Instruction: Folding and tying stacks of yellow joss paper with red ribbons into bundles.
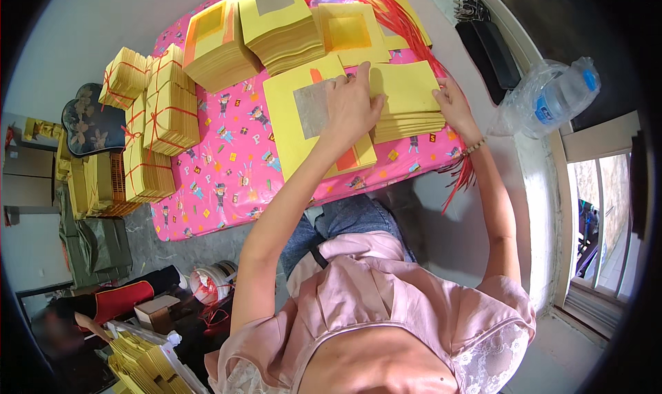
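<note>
Nearest the camera is the person's pink blouse, and both bare forearms reach up from it toward a table covered with a pink patterned cloth.

The left hand lies open and flat, palm down, fingers spread. It presses on a large yellow sheet with a silver square at its middle, and its fingertips reach onto the near edge of a folded yellow stack just to the right. The right hand rests at the right edge of that same stack, fingers curled against the side of the paper. Whether it pinches a sheet or only steadies the pile cannot be told. A bead bracelet sits at that wrist, and red strings hang off the table edge below it.

To the left on the cloth stand tied bundles of yellow paper, bound with red string. Farther back lie taller loose stacks of yellow sheets, some with gold or silver squares on top.

Off to the right, on a pale ledge, a clear plastic water bottle lies on its side, well apart from the hands.
</note>
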`<state>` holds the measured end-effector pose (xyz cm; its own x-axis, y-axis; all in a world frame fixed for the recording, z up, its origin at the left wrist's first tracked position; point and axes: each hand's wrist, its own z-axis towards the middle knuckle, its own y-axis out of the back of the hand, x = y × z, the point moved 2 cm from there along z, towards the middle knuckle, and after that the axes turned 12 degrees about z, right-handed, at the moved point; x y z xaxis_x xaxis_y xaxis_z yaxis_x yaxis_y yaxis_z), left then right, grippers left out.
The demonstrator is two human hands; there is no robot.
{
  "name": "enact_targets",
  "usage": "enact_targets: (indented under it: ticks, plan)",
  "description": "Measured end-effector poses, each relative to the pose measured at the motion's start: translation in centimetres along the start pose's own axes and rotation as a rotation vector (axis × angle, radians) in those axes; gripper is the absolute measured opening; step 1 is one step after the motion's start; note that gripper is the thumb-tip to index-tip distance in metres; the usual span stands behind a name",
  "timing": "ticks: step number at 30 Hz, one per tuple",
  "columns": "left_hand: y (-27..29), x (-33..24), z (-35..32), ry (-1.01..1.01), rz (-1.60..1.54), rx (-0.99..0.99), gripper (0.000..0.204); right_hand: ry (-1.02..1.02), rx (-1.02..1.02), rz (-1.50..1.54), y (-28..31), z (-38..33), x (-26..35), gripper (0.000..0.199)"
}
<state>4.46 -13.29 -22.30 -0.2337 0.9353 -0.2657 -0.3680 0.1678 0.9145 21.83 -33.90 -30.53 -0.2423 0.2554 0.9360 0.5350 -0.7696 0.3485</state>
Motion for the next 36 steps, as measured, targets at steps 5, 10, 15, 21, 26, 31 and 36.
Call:
enact_targets:
  ticks: [5, 10, 15, 21, 26, 31, 36]
  plan:
    - [-0.5, -0.2, -0.5, -0.076, 0.063, -0.067, 0.065, 0.012, 0.004, 0.064, -0.2, -0.5, -0.7, 0.027]
    - [-0.5, -0.2, -0.3, -0.199, 0.032, -0.089, 0.051, 0.046, -0.005, 0.093, -0.3, -0.2, -2.1, 0.025]
    - [-0.8, -1.5, -0.1, -0.345, 0.034, 0.182, 0.039, 0.051, -0.003, 0.051, -0.2, -0.5, -2.6, 0.024]
    - [-2.8, -1.5, 0.0, -0.366, 0.072, 0.294, 0.027, 0.089, -0.012, -0.098, -0.6, -1.2, 0.4, 0.026]
    - [-3.3, -1.7, 0.1, -0.324, 0.062, 0.348, 0.022, 0.157, -0.057, -0.173, -0.8, -1.6, 1.5, 0.030]
    - [-3.4, -1.6, 0.2, -0.311, 0.106, 0.398, 0.022, 0.499, -0.117, -0.536, -2.1, -2.7, 4.8, 0.036]
    - [-2.8, -1.9, 0.3, -0.363, 0.158, 0.385, 0.023, 0.396, -0.025, -0.603, -2.9, -2.8, 3.5, 0.034]
